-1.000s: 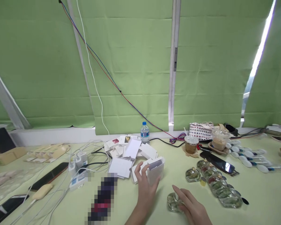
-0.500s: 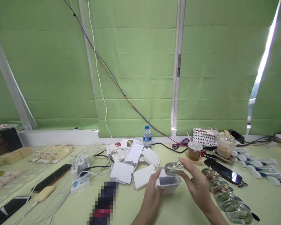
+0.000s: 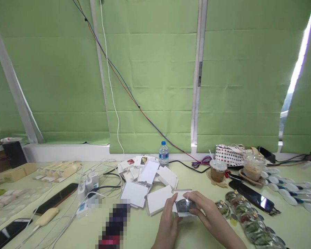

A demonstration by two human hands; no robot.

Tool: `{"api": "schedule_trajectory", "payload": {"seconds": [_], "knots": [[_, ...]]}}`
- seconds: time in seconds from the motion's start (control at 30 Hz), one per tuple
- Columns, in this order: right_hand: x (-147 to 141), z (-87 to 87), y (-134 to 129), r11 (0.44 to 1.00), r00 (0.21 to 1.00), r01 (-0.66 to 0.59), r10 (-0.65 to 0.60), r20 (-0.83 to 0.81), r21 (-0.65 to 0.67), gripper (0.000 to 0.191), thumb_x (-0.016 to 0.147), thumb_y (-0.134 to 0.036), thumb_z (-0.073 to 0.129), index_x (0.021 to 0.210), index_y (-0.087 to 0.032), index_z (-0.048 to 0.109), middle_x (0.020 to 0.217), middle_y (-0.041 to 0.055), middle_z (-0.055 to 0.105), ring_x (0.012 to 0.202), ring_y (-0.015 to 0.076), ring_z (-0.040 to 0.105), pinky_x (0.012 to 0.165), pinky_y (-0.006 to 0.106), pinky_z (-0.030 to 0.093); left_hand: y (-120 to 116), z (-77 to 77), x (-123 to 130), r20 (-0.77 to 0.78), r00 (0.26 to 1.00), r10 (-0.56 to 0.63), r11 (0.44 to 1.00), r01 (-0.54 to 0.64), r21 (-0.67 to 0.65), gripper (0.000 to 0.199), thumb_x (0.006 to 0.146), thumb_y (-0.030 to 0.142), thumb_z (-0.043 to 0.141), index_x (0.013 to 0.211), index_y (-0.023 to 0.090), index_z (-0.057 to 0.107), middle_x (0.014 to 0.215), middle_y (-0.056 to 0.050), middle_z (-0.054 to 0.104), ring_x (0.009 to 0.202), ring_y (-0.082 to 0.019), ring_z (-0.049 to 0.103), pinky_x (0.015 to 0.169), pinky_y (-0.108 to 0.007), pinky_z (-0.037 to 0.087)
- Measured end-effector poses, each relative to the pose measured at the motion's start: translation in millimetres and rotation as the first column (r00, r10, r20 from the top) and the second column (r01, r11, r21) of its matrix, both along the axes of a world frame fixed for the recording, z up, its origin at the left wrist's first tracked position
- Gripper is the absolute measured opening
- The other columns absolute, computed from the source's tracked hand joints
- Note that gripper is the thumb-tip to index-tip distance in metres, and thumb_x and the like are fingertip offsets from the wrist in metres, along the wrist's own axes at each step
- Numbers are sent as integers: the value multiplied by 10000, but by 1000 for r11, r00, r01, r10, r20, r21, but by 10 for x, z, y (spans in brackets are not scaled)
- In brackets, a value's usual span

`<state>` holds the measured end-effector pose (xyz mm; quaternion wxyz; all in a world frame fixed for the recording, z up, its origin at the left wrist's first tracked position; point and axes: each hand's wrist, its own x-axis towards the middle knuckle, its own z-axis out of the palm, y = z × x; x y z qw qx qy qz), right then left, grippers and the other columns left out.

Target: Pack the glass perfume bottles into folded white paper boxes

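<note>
A small open white box (image 3: 188, 215) is between my hands near the front of the green table. My left hand (image 3: 168, 216) grips its left side, thumb and fingers around it. A clear, glassy object (image 3: 184, 205) lies in the box opening, and my right hand (image 3: 203, 209) has its fingertips closed on that object's right side. Just beyond my left hand rests a flat white box (image 3: 158, 200), beside a pile of white boxes and cards (image 3: 148, 172). To the right of my right hand, a row of clear packages with green and red contents (image 3: 248, 218) runs toward the front edge.
A water bottle (image 3: 163, 154) stands behind the pile. Two drink cups (image 3: 218, 171), a dark phone (image 3: 251, 196) and white-ended items (image 3: 290, 188) are at right. White cables, a power strip (image 3: 83, 207) and two phones (image 3: 56, 199) occupy the left.
My right hand has lowered the clear object from above the box into its opening. The view has shifted slightly, and a small clear item now shows beside the row of packages.
</note>
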<state>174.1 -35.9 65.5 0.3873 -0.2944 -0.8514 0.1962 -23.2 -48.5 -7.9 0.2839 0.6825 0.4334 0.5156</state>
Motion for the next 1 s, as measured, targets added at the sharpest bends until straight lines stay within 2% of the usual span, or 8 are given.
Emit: {"api": "schedule_trajectory", "payload": {"seconds": [0.2,0.33,0.43,0.57,0.73,0.87,1.0], "knots": [[-16,5,-9,1000,999,12,-12,-36,-4,309,909,-143,457,1174,-280,540,1084,65,625,1048,204,567,900,330,478,-23,14,16,11,1000,15,1000,-15,-5,636,770,43,490,1374,226,408,1378,-78,486,1308,-243,398,1092,-397,323],[-49,-35,19,1000,995,11,-9,-96,27,285,941,-174,396,1137,-281,573,1099,65,622,1034,191,590,871,293,485,-24,40,16,17,999,28,999,-27,-33,632,776,49,479,1371,249,409,1363,-70,496,1279,-242,428,1053,-392,363],[-83,-61,36,999,992,28,-25,-122,22,288,942,-168,384,1096,-272,605,1035,61,636,972,183,617,807,263,498,-14,30,6,35,999,23,999,-21,-49,620,770,54,480,1356,247,421,1378,-72,485,1296,-248,409,1048,-395,362],[-109,-72,36,999,991,41,-43,-126,-17,278,932,-164,419,1063,-271,639,1008,55,659,958,190,620,809,275,497,7,-36,37,183,982,40,995,-23,-93,604,738,75,518,1311,224,399,1354,-100,501,1243,-255,472,1021,-406,391],[-110,-37,51,998,997,29,-33,-70,-56,210,912,-193,511,1017,-275,673,933,41,667,938,209,593,831,321,491,5,-72,154,411,908,81,993,-36,-114,498,753,203,566,1196,239,341,1224,-103,584,1102,-248,585,933,-418,463],[-125,-59,98,1000,1000,0,0,-25,7,237,922,-206,503,1052,-291,682,884,46,664,916,220,554,803,347,494,-20,-5,216,469,879,88,992,-33,-124,427,793,339,576,1128,253,326,1204,-106,599,1038,-248,614,906,-436,481],[-129,-98,95,999,999,39,-38,-34,25,266,937,-233,452,1024,-286,698,951,67,616,945,224,540,816,358,493,-22,37,221,454,887,79,994,-38,-99,383,795,342,581,1086,243,353,1179,-106,613,1036,-243,612,921,-426,463]]}}
